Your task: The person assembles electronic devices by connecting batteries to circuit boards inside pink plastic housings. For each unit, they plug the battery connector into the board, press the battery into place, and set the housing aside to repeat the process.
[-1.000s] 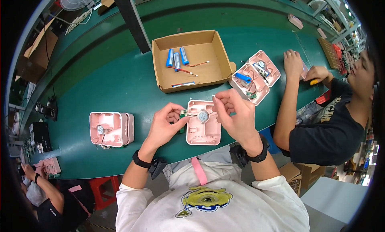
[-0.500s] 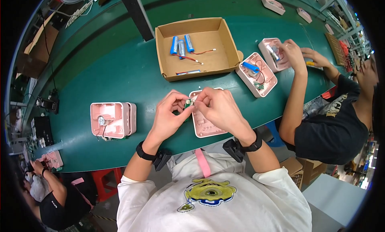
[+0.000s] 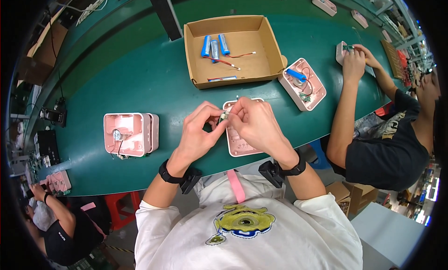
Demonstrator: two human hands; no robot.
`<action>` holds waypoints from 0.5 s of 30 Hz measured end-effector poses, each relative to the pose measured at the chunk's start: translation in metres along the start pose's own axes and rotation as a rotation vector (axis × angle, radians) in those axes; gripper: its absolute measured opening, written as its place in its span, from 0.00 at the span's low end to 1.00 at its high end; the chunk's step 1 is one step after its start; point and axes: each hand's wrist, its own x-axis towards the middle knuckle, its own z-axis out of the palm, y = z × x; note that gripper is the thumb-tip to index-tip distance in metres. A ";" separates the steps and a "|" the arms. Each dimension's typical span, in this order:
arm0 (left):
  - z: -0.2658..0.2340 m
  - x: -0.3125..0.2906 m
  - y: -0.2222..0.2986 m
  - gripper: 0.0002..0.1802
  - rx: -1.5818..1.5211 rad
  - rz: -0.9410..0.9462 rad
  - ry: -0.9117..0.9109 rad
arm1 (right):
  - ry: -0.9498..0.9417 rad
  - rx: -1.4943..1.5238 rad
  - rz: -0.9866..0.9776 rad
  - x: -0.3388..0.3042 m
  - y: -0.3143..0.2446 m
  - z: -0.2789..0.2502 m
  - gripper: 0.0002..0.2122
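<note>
Both hands pinched one small part above the pink shell.
Left hand (image 3: 198, 132) and right hand (image 3: 254, 123) fingertips met on the part (image 3: 224, 116) over the shell (image 3: 240, 141) near the table's (image 3: 140, 83) front edge.

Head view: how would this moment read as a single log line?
left hand: pinching small part | right hand: pinching same part | below: pink housing on green table | behind: cardboard box, blue cells

The small part (image 3: 224, 117) is being pinched closer between both hands, left hand (image 3: 198, 132) and right hand (image 3: 254, 125), now drawn together above the pink case (image 3: 240, 141).
</note>
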 end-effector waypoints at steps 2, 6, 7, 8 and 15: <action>-0.001 0.001 0.001 0.11 0.013 0.050 0.016 | 0.013 -0.009 -0.035 0.001 0.003 0.001 0.05; -0.004 0.000 0.003 0.11 0.031 0.051 -0.031 | -0.006 -0.097 -0.048 0.002 0.009 0.001 0.03; -0.006 0.001 0.003 0.11 0.037 0.044 -0.061 | -0.005 -0.097 -0.049 0.002 0.010 0.003 0.03; -0.007 0.001 0.003 0.11 0.038 0.046 -0.061 | 0.008 -0.106 -0.079 0.003 0.011 0.005 0.04; -0.004 0.002 -0.003 0.10 -0.062 -0.044 -0.003 | -0.080 -0.416 -0.227 0.015 -0.011 -0.028 0.06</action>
